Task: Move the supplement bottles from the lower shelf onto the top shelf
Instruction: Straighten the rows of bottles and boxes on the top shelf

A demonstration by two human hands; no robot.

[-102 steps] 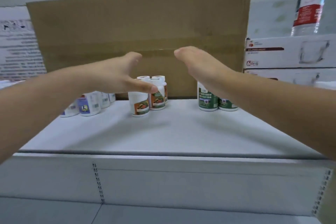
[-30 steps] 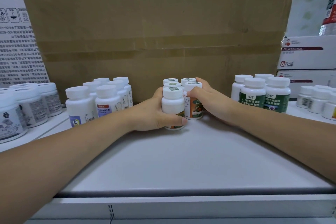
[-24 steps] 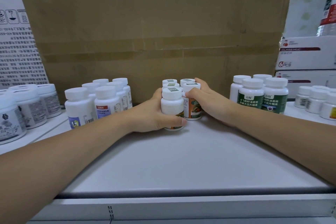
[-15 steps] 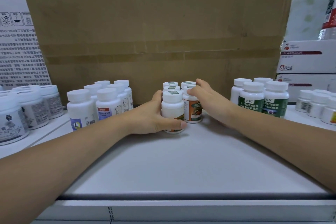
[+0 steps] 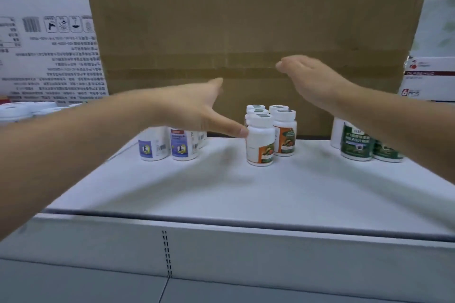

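Note:
Several white supplement bottles with orange labels (image 5: 261, 141) stand in a tight cluster at the middle back of the white top shelf (image 5: 246, 189). My left hand (image 5: 197, 108) hovers open just left of the cluster, its thumb tip close to the front bottle's side. My right hand (image 5: 307, 79) is open and raised above and to the right of the cluster, holding nothing. Purple-labelled bottles (image 5: 183, 146) stand to the left and green-labelled bottles (image 5: 357, 144) to the right, partly hidden by my arms.
A big brown cardboard box (image 5: 246, 44) walls off the back of the shelf. A white printed carton (image 5: 49, 49) stands at the back left and white boxes (image 5: 430, 79) at the right. The shelf's grey front edge (image 5: 246, 241) runs below.
Both hands have let go of the orange-labelled bottles and lifted away, fingers spread. The view has tilted down and pulled back, showing the shelf's front.

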